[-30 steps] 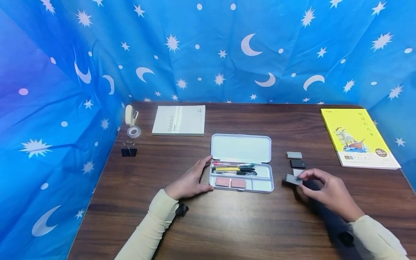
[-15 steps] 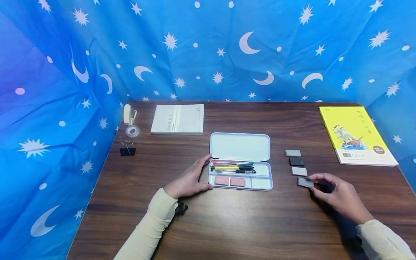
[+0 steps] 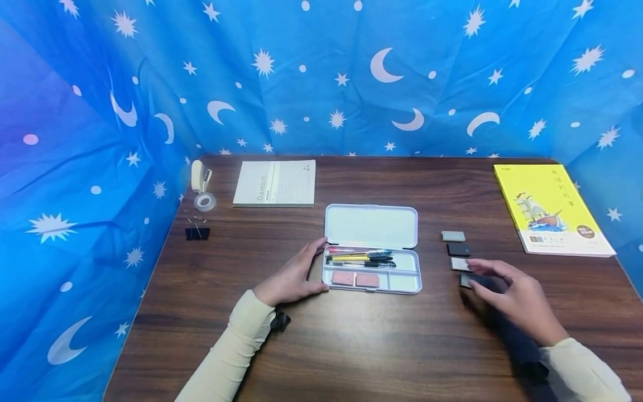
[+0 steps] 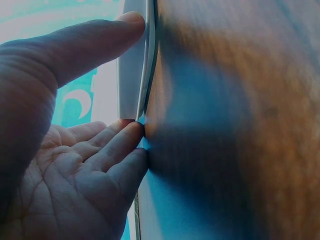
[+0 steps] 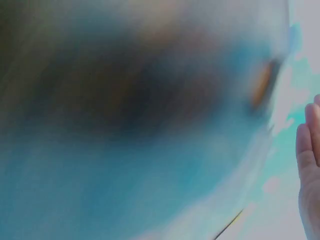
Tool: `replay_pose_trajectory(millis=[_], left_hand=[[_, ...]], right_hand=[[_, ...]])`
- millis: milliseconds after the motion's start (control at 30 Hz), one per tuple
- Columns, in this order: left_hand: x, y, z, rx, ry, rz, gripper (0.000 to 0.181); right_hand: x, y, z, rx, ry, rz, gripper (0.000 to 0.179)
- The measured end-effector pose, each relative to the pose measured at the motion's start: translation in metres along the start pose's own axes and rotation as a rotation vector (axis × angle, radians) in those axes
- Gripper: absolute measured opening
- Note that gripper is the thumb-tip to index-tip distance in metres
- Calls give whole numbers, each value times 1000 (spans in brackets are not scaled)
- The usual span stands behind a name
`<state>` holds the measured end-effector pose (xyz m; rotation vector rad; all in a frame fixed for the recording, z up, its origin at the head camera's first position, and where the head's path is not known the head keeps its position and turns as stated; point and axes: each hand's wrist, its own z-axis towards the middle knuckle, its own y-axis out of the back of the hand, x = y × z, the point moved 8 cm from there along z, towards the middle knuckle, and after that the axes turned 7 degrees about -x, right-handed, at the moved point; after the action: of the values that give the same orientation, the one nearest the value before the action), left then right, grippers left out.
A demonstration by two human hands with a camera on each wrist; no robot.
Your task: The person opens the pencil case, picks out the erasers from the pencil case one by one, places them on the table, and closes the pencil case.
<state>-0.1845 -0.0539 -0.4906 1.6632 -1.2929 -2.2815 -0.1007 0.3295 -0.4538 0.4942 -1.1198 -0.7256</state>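
Note:
The open white pencil case (image 3: 372, 226) lies mid-table in the head view, lid tilted back. Pens (image 3: 359, 258) fill its rear compartment; two pink eraser-like blocks (image 3: 343, 278) sit in front. My left hand (image 3: 293, 276) holds the case's left end between thumb and fingers; the left wrist view shows the case edge (image 4: 131, 85) between them. To the right, several blocks form a column: pale grey (image 3: 453, 236), black (image 3: 458, 249), whitish (image 3: 459, 264) and dark grey (image 3: 465, 280). My right hand (image 3: 522, 301) hovers there, index fingertip over the whitish block, thumb over the dark grey one.
A stapler (image 3: 199, 176), tape roll (image 3: 204, 201) and black binder clip (image 3: 197, 233) stand along the table's left side. Behind the case lies a notebook (image 3: 274, 184); a yellow book (image 3: 550, 209) lies at the right. A blue star-patterned cloth (image 3: 321, 84) encloses the table.
My right hand first carries the dark grey block, sets it at the near end of the column and lets go, then shifts left and up toward the whitish one. My left hand stays.

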Motion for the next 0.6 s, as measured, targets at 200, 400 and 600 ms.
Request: replay_pose_trajectory(millis=[200, 400, 600], left_hand=[[2, 0, 0, 7, 14, 15, 101], [3, 2, -1, 2, 12, 22, 101], [2, 1, -1, 14, 16, 13, 100]], right_hand=[[85, -61, 22, 6, 271, 71, 51], [138, -134, 34, 141, 336, 162, 40], [143, -162, 35, 217, 265, 106, 36]])
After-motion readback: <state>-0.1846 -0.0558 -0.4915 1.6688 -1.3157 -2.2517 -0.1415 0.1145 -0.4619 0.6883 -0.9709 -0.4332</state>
